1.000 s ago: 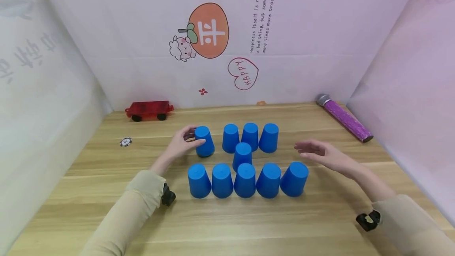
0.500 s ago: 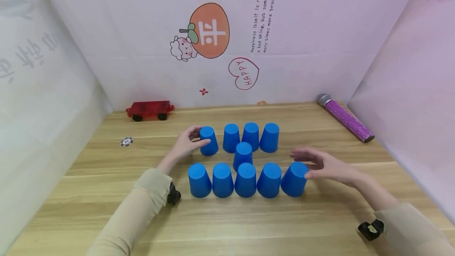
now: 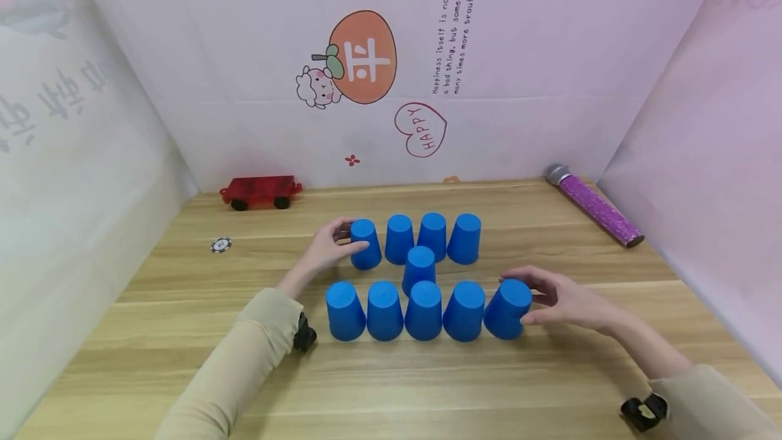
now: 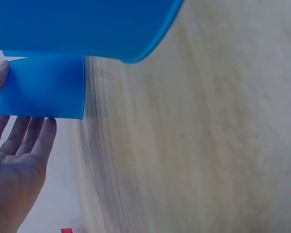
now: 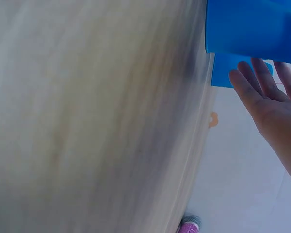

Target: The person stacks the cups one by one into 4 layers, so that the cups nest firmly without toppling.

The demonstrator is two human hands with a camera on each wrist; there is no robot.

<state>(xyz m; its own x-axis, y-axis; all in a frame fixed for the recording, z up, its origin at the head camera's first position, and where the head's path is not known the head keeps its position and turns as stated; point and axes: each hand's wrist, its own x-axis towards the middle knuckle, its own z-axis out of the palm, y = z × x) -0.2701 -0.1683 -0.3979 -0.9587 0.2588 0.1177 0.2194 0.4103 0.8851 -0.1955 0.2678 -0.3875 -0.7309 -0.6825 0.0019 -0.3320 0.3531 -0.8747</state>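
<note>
Several blue cups stand upside down in two rows, one lone cup (image 3: 419,269) between them. At the back row's left end, my left hand (image 3: 326,250) holds a blue cup (image 3: 366,250), thumb on its near side, fingers behind it. In the left wrist view that cup (image 4: 43,87) sits between the thumb and fingers. My right hand (image 3: 565,301) reaches round the front row's rightmost cup (image 3: 507,307), with its thumb at the near side and fingers at the far side. The right wrist view shows the fingers along that cup (image 5: 252,29); the thumb is hidden there.
A red toy wagon (image 3: 261,192) stands at the back left, with a poker chip (image 3: 221,244) in front of it. Purple microphone (image 3: 595,206) lies at the back right. Printed white walls enclose the wooden table (image 3: 391,386) on three sides.
My left hand has slid its cup rightward, closer to the other back-row cups. The right hand has come down and leftward from open space to close round the front row's rightmost cup.
</note>
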